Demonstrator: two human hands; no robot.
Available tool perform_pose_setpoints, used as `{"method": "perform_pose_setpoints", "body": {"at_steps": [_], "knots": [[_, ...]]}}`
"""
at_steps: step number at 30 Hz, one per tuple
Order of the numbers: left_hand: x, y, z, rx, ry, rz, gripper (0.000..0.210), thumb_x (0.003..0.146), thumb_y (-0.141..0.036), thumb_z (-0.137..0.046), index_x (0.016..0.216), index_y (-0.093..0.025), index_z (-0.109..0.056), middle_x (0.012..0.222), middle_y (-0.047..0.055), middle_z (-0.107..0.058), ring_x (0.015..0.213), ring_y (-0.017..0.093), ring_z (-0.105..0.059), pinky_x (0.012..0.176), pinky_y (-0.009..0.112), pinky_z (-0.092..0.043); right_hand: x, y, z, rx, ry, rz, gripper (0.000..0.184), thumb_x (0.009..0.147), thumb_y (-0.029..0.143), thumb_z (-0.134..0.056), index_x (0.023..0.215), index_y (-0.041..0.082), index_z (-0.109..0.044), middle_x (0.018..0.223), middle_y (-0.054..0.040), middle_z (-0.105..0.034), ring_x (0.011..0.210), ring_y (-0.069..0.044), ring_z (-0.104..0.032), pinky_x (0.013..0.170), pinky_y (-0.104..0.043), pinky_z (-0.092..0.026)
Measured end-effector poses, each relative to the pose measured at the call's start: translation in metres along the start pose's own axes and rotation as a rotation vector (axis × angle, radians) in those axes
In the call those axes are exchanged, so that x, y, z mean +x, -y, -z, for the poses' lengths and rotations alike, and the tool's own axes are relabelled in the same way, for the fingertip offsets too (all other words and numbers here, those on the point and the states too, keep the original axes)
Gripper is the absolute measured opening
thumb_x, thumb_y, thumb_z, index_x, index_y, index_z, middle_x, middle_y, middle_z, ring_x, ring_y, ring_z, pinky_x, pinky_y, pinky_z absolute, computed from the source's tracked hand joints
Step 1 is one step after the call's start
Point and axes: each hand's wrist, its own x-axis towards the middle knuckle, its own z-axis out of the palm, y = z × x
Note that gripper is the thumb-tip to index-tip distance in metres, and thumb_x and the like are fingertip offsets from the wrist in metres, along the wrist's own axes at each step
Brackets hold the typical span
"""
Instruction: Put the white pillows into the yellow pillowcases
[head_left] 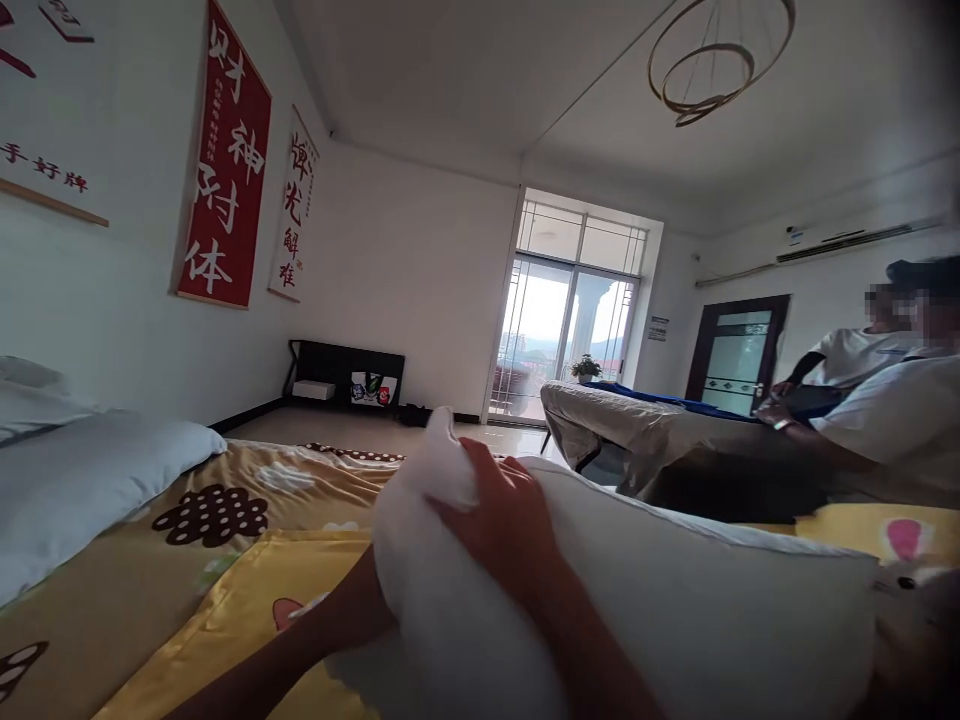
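A plump white pillow (pixel 697 600) stands tilted in front of me, its piped edge running off to the right. My right hand (pixel 506 510) is closed around its upper left part, the thumb pressing into the fabric just below the raised corner. My left forearm (pixel 330 640) reaches in from the lower left, and the hand disappears behind the pillow's left side, so its fingers are hidden. Under that arm a yellow cloth (pixel 225 610) with a stitched border and a partly covered pink print lies on the patterned bedsheet (pixel 300 495).
Another white pillow (pixel 112 480) lies at the left. At right there is yellow printed fabric (pixel 847 525). Beyond, two people in white shirts (pixel 892 400) are beside a plastic-covered table (pixel 600 405). A low black rack (pixel 345 365) stands by the far wall, left of a glass door (pixel 570 310).
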Motion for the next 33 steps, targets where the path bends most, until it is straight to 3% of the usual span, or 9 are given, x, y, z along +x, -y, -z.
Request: {"method": "perform_pose_setpoints", "body": {"at_steps": [6, 9, 11, 15, 19, 22, 24, 27, 33], "knots": [[-0.029, 0.031, 0.028, -0.041, 0.294, 0.086, 0.094, 0.059, -0.027, -0.072, 0.145, -0.026, -0.033, 0.143, 0.006, -0.048, 0.125, 0.031, -0.049, 0.105, 0.042, -0.041, -0.006, -0.062, -0.043, -0.070, -0.352, -0.053, 0.029, 0.079, 0.028, -0.053, 0.105, 0.018, -0.062, 0.073, -0.0039, -0.070, 0.064, -0.021, -0.065, 0.062, -0.030, -0.049], [-0.043, 0.067, 0.010, -0.007, 0.313, 0.236, 0.057, 0.061, -0.029, -0.067, 0.118, -0.026, -0.061, 0.117, 0.004, -0.066, 0.109, 0.031, -0.059, 0.097, 0.041, -0.046, -0.001, -0.071, -0.063, -0.084, -0.348, 0.043, 0.035, 0.077, 0.018, -0.049, 0.110, 0.016, -0.062, 0.079, -0.0052, -0.072, 0.069, -0.021, -0.065, 0.067, -0.031, -0.049], [-0.042, 0.077, -0.010, -0.027, 0.154, 0.314, 0.033, 0.066, -0.040, -0.062, 0.095, -0.024, -0.068, 0.103, 0.007, -0.070, 0.106, 0.033, -0.060, 0.095, 0.043, -0.046, 0.001, -0.062, -0.078, -0.112, -0.260, 0.130, 0.048, 0.073, 0.008, -0.045, 0.117, 0.015, -0.061, 0.082, -0.0056, -0.072, 0.073, -0.020, -0.064, 0.072, -0.032, -0.048], [-0.020, 0.056, -0.041, -0.435, -0.172, 0.476, 0.042, 0.056, -0.042, -0.061, 0.092, -0.021, -0.062, 0.101, 0.011, -0.069, 0.101, 0.033, -0.062, 0.084, 0.041, -0.050, -0.016, -0.022, -0.097, -0.121, 0.007, 0.290, 0.070, 0.068, 0.003, -0.042, 0.136, 0.017, -0.050, 0.085, -0.0051, -0.069, 0.080, -0.022, -0.060, 0.082, -0.037, -0.044], [-0.002, 0.030, -0.043, -0.907, -0.252, 0.497, 0.047, 0.056, -0.045, -0.062, 0.094, -0.018, -0.060, 0.087, 0.008, -0.070, 0.077, 0.025, -0.064, 0.058, 0.031, -0.048, -0.065, 0.001, -0.096, -0.022, 0.274, 0.223, 0.078, 0.079, 0.023, -0.053, 0.151, 0.017, -0.023, 0.113, -0.0094, -0.063, 0.103, -0.025, -0.056, 0.100, -0.045, -0.036], [0.001, 0.025, -0.042, -1.030, -0.278, 0.498, 0.044, 0.052, -0.046, -0.069, 0.083, -0.017, -0.059, 0.071, 0.004, -0.066, 0.064, 0.020, -0.059, 0.051, 0.027, -0.042, -0.110, -0.001, -0.103, -0.041, 0.360, 0.178, 0.094, 0.073, 0.052, -0.065, 0.150, 0.017, -0.023, 0.137, -0.0153, -0.051, 0.128, -0.034, -0.042, 0.109, -0.052, -0.026], [0.000, 0.021, -0.044, -1.041, -0.335, 0.503, 0.043, 0.048, -0.044, -0.073, 0.078, -0.017, -0.057, 0.066, 0.002, -0.064, 0.062, 0.018, -0.058, 0.052, 0.026, -0.042, -0.136, -0.006, -0.116, -0.096, 0.336, 0.162, 0.097, 0.069, 0.058, -0.069, 0.147, 0.018, -0.029, 0.139, -0.0173, -0.050, 0.131, -0.038, -0.039, 0.107, -0.053, -0.026], [-0.001, 0.005, -0.046, -0.970, -0.353, 0.503, 0.046, 0.049, -0.046, -0.075, 0.081, -0.016, -0.059, 0.067, 0.002, -0.065, 0.058, 0.017, -0.057, 0.048, 0.025, -0.041, -0.158, -0.007, -0.136, -0.227, 0.180, 0.136, 0.065, 0.078, 0.037, -0.064, 0.137, 0.019, -0.043, 0.134, -0.0185, -0.054, 0.128, -0.036, -0.043, 0.102, -0.051, -0.028], [-0.004, -0.019, -0.035, -0.843, -0.284, 0.330, 0.049, 0.058, -0.053, -0.075, 0.084, -0.014, -0.061, 0.069, 0.004, -0.067, 0.056, 0.016, -0.059, 0.047, 0.024, -0.041, -0.124, -0.011, -0.137, -0.299, -0.043, 0.031, 0.037, 0.077, 0.008, -0.050, 0.112, 0.016, -0.058, 0.099, -0.0159, -0.067, 0.094, -0.030, -0.059, 0.090, -0.048, -0.035]]}}
